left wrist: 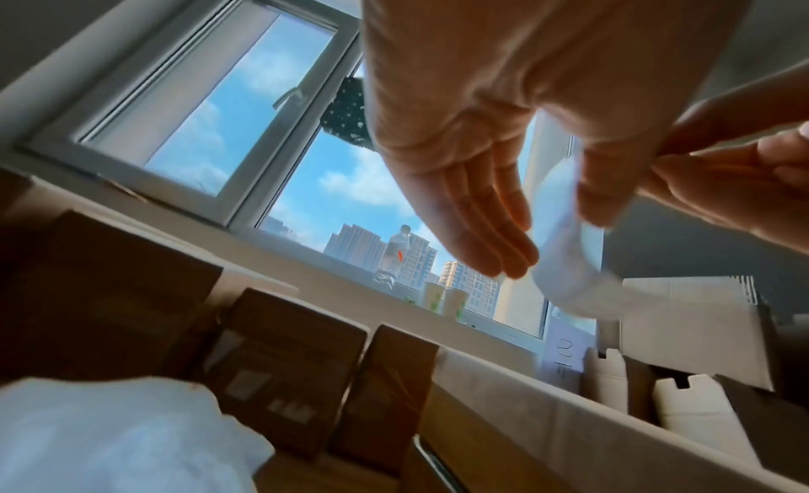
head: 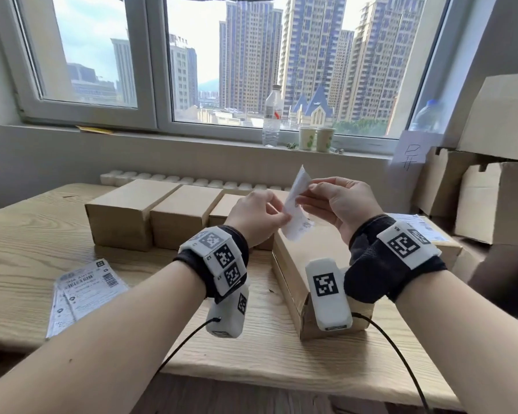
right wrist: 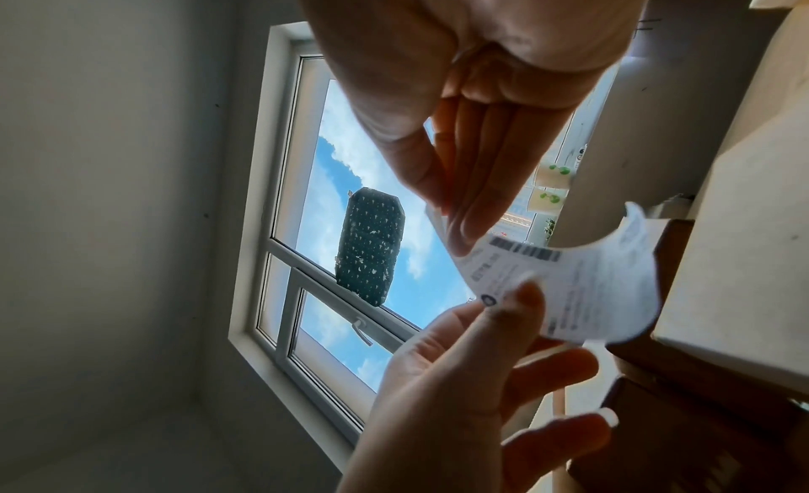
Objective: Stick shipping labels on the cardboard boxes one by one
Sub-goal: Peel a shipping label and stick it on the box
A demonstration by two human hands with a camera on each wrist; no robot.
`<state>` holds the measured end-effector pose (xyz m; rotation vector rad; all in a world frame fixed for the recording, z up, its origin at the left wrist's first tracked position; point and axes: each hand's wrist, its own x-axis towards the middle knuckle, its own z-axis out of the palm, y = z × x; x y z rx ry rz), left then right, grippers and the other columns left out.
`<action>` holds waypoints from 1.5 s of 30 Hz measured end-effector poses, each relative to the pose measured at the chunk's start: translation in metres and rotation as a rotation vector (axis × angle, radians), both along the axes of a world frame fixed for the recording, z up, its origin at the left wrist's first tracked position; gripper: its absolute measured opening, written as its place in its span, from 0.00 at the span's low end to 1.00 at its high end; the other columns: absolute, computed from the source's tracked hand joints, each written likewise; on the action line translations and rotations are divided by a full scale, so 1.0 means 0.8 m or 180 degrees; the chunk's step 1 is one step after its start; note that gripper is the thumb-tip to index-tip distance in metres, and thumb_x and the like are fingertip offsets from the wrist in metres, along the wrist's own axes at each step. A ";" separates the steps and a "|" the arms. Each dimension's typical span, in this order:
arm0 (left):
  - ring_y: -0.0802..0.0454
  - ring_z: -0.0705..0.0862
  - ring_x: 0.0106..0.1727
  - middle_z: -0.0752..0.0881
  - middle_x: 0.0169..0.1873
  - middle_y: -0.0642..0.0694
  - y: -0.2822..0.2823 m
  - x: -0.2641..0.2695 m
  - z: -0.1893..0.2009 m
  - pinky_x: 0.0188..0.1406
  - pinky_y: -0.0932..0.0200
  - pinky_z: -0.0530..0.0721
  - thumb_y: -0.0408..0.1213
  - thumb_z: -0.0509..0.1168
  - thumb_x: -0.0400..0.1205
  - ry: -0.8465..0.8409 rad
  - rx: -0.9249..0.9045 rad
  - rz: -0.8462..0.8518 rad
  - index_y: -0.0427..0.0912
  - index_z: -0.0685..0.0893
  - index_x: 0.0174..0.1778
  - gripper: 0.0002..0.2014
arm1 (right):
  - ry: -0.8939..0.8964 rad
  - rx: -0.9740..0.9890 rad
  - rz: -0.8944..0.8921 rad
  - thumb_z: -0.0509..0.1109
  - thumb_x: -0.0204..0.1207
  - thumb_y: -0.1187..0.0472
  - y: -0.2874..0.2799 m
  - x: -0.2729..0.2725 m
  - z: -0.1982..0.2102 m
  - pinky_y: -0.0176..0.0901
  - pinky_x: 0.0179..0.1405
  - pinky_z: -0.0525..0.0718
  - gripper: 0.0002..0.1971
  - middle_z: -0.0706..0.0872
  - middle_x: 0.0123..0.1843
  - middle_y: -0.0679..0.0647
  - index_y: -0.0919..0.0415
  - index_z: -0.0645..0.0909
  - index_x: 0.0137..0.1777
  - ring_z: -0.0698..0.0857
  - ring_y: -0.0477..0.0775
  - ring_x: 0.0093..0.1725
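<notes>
Both hands hold a white shipping label (head: 295,204) in the air over a long cardboard box (head: 308,258) at the table's middle right. My left hand (head: 283,219) pinches the label's lower part and my right hand (head: 304,194) pinches it higher up. In the right wrist view the printed label (right wrist: 586,286) curls between the right hand (right wrist: 451,223) above and the left hand's thumb (right wrist: 521,303) below. In the left wrist view the label (left wrist: 564,258) bends past the left hand's fingers (left wrist: 485,223). Three more cardboard boxes (head: 129,213) stand in a row behind.
A stack of printed labels (head: 84,291) lies on the wooden table (head: 27,234) at the left. Other labels (head: 422,228) lie on a box at the right. Large cardboard cartons (head: 491,198) are piled at the right. A water bottle (head: 272,118) and paper cups (head: 316,138) stand on the sill.
</notes>
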<state>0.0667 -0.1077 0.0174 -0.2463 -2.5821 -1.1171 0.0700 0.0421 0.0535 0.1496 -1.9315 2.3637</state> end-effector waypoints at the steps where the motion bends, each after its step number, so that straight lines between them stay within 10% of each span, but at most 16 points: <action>1: 0.51 0.85 0.42 0.89 0.43 0.46 0.003 -0.001 -0.002 0.43 0.54 0.87 0.45 0.69 0.77 0.0061 0.0079 0.0040 0.47 0.82 0.43 0.07 | 0.0037 0.0003 0.0046 0.66 0.76 0.75 0.004 0.002 0.000 0.40 0.34 0.90 0.06 0.89 0.27 0.59 0.67 0.81 0.40 0.90 0.52 0.28; 4: 0.53 0.83 0.35 0.87 0.37 0.45 0.010 -0.002 -0.007 0.29 0.63 0.85 0.40 0.70 0.78 -0.0068 0.0671 -0.0091 0.45 0.83 0.36 0.06 | 0.0144 0.0218 -0.0030 0.70 0.74 0.74 0.026 0.005 -0.003 0.41 0.37 0.90 0.05 0.89 0.31 0.59 0.65 0.82 0.40 0.89 0.52 0.29; 10: 0.53 0.85 0.37 0.86 0.38 0.44 0.023 -0.001 -0.017 0.32 0.65 0.87 0.32 0.71 0.76 -0.0610 0.1120 -0.0241 0.43 0.82 0.36 0.06 | -0.0372 0.1240 -0.0907 0.73 0.73 0.67 0.102 -0.014 -0.045 0.45 0.46 0.86 0.06 0.87 0.41 0.57 0.60 0.83 0.35 0.85 0.53 0.43; 16: 0.56 0.84 0.33 0.85 0.35 0.47 0.044 -0.002 -0.023 0.29 0.66 0.84 0.28 0.71 0.76 -0.0757 0.1667 -0.0250 0.40 0.83 0.42 0.05 | -0.0874 0.2378 -0.0289 0.73 0.74 0.53 0.113 -0.006 -0.062 0.46 0.52 0.80 0.14 0.87 0.49 0.55 0.62 0.84 0.53 0.83 0.52 0.49; 29: 0.54 0.83 0.30 0.86 0.34 0.45 0.044 0.007 -0.031 0.27 0.69 0.85 0.24 0.73 0.73 -0.0785 0.2050 -0.0292 0.38 0.82 0.38 0.07 | -0.0673 0.1854 0.0104 0.70 0.78 0.55 0.086 0.019 -0.048 0.41 0.36 0.88 0.13 0.88 0.36 0.59 0.68 0.83 0.44 0.86 0.52 0.32; 39: 0.52 0.84 0.53 0.86 0.53 0.47 -0.009 0.012 -0.022 0.46 0.58 0.83 0.48 0.74 0.73 -0.0868 0.0659 0.0004 0.45 0.82 0.56 0.19 | -0.0958 0.1791 0.0016 0.74 0.74 0.61 0.073 0.016 -0.060 0.46 0.44 0.88 0.05 0.88 0.35 0.54 0.63 0.85 0.44 0.85 0.49 0.32; 45: 0.49 0.82 0.58 0.82 0.53 0.49 -0.010 0.022 -0.033 0.51 0.49 0.87 0.42 0.73 0.75 -0.1630 0.0110 -0.0243 0.47 0.75 0.70 0.26 | -0.1286 0.1063 -0.0139 0.68 0.78 0.64 0.060 0.005 -0.064 0.46 0.48 0.83 0.04 0.86 0.35 0.54 0.62 0.81 0.42 0.82 0.48 0.33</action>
